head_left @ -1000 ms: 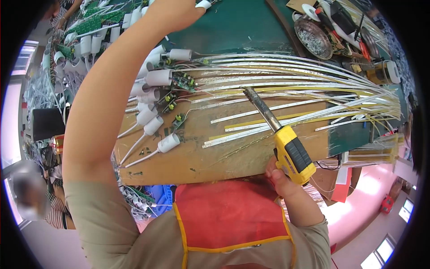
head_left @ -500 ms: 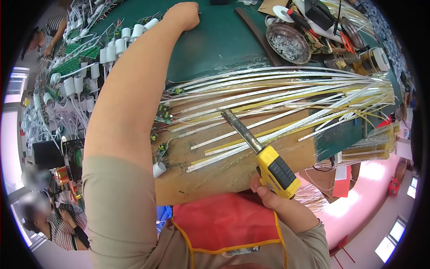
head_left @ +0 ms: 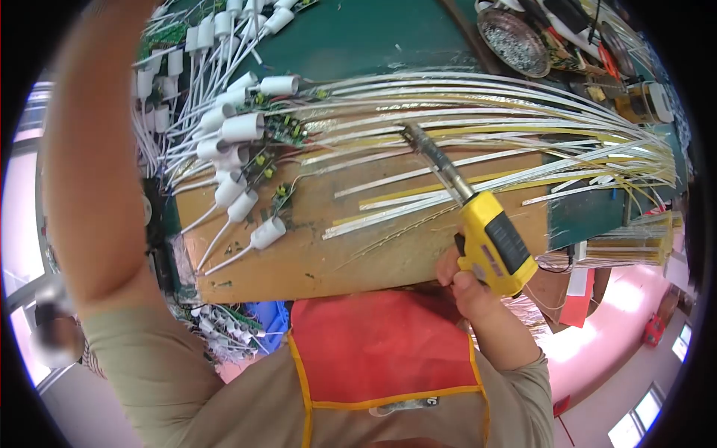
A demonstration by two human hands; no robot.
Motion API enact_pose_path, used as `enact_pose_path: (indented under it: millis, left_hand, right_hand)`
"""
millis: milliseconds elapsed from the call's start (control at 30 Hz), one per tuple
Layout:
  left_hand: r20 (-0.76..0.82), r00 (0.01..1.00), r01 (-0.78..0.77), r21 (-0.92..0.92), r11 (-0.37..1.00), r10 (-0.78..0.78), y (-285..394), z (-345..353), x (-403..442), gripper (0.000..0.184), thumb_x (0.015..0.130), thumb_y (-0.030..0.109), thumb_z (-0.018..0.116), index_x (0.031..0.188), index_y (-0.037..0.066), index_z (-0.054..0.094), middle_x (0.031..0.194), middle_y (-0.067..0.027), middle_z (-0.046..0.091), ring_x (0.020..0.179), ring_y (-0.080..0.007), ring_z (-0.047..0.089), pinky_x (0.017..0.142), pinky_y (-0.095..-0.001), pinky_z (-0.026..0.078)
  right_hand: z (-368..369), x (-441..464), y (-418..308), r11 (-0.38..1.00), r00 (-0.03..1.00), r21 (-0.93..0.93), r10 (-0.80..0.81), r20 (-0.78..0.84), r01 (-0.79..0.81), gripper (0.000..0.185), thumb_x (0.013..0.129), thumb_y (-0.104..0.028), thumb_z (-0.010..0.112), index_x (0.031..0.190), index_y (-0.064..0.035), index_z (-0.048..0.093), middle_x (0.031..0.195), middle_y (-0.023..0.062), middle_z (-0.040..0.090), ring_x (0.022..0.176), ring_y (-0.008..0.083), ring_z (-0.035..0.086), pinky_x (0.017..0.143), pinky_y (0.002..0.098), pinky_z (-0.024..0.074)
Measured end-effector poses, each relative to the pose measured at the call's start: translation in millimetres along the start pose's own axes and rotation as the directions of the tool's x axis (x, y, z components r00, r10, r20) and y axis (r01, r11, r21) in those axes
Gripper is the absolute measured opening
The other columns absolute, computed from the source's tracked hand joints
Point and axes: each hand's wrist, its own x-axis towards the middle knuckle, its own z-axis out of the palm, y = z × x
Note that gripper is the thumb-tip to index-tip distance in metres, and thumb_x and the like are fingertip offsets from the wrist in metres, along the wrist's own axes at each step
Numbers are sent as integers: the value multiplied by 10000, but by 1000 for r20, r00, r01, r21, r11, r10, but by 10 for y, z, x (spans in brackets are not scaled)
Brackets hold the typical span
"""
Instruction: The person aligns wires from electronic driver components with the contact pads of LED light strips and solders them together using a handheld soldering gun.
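My right hand (head_left: 469,287) is closed around the grip of a yellow soldering gun (head_left: 497,243). Its metal tip (head_left: 411,134) points up and left over the strips. Beneath it, narrow white and yellow LED strips (head_left: 463,160) fan out across a brown board (head_left: 418,261). At their left ends lie small green circuit boards (head_left: 282,196) with wires, next to white cylindrical lamp holders (head_left: 243,127) on white cables. My left arm (head_left: 101,164) reaches up along the left side. The hand at its end is outside the frame.
A round metal dish (head_left: 514,43) with silvery bits stands at the back right, beside assorted tools and a jar (head_left: 648,102). More lamp holders (head_left: 216,26) lie on the green table (head_left: 358,37) at the back left. Another person (head_left: 60,328) is at the lower left.
My left arm has swung left, and its hand has left the view, uncovering the lamp holders. The view has shifted. The soldering gun stays in my right hand, now higher and farther right in the frame.
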Motion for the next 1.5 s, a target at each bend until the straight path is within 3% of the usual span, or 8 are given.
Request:
enact_pose_path:
  millis: [67,233,333,400,467,567,1100,1500]
  left_hand:
    - [48,997,65,-24,998,-63,182,-385,-472,140,874,136,678,974,42,707,867,-109,706,834,-215,680,754,-322,528]
    - [266,954,171,-109,979,-137,196,-694,-1523,168,809,62,690,973,25,691,952,-117,710,889,-279,694,790,-368,533]
    - [572,820,241,-368,898,14,377,-308,-2029,112,758,-8,649,865,22,663,898,-118,690,852,-300,683,751,-372,535]
    - [709,705,455,-433,778,-18,433,86,-2385,112,771,-26,630,865,29,655,876,-124,673,823,-323,668,740,-398,533]
    - [666,734,554,-474,685,-133,507,354,-2734,109,790,-19,624,883,33,649,880,-126,669,820,-337,659,739,-408,527]
    - [521,820,495,-439,750,-237,503,490,-2867,110,819,-4,614,916,35,648,910,-127,674,856,-348,657,760,-420,525]
    - [289,957,39,-216,976,26,194,834,-2558,178,812,35,659,982,84,680,964,-87,658,867,-321,637,748,-434,522]
    - [390,904,296,-271,916,-177,427,863,-2514,81,868,80,664,948,76,676,900,-119,681,833,-348,662,740,-438,525]
  right_hand:
    - [25,7,11,1000,999,5,-8,-31,9,782,872,-360,776,1443,-2,378,744,51,514,616,156,499,549,297,425]
    - [-3,34,-8,999,1000,-40,-12,-6,12,736,874,-276,757,1450,2,393,746,52,506,601,161,492,521,298,415]
    - [23,28,-24,1000,1000,-24,-2,-15,1,727,878,-259,748,1453,0,386,750,48,506,620,158,495,528,299,417]
    - [66,24,-51,1000,999,28,14,-37,-13,725,882,-259,743,1454,1,381,752,42,506,631,154,495,538,301,421]
    - [116,20,-91,995,997,98,44,-65,-37,725,886,-262,739,1453,5,376,755,37,506,639,150,493,549,303,425]
    - [122,30,-108,997,997,77,35,-75,-30,725,889,-272,737,1447,14,373,756,33,506,635,144,490,562,308,430]
    - [165,60,-121,999,994,33,-11,-106,14,722,893,-309,733,1432,19,382,734,33,492,606,140,482,537,293,424]
    - [203,58,-164,999,993,-21,44,-111,-47,799,869,-399,784,1433,5,389,706,21,494,586,124,471,527,270,410]
